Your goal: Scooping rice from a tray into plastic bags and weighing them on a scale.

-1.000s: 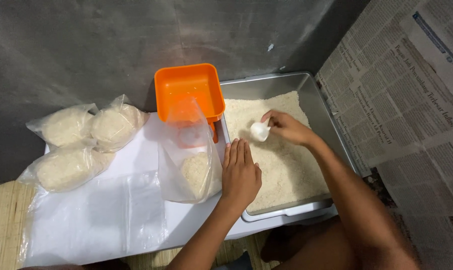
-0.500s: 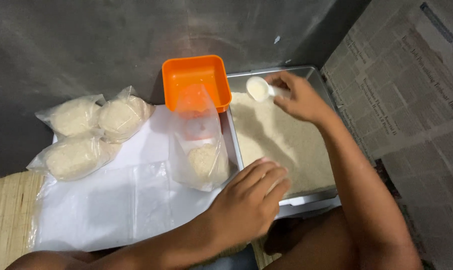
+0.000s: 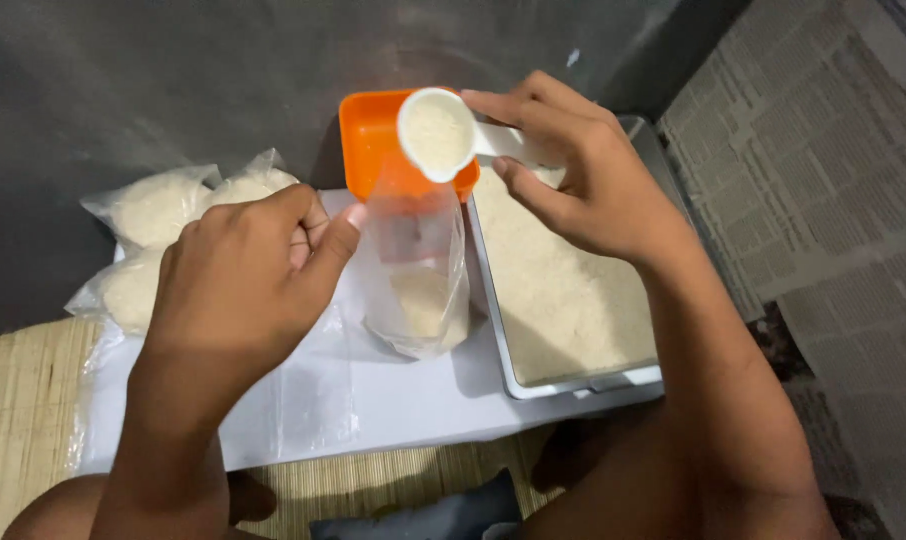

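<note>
the open bag (image 3: 418, 275) stands on the worktop (image 3: 393, 400), just left of the tray (image 3: 563, 290) of grain. the tub (image 3: 373, 140) sits behind it; filled bags (image 3: 163, 210) lie far left. the scoop (image 3: 438, 135) hangs above the open bag.

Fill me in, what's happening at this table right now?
A person is bagging a pale grain. The right hand holds a white scoop, full, above an open clear bag that stands partly filled in front of an orange tub. The left hand is at the bag's left edge, thumb toward its mouth. A metal tray of the same grain lies to the right, and three filled bags sit at the far left.
</note>
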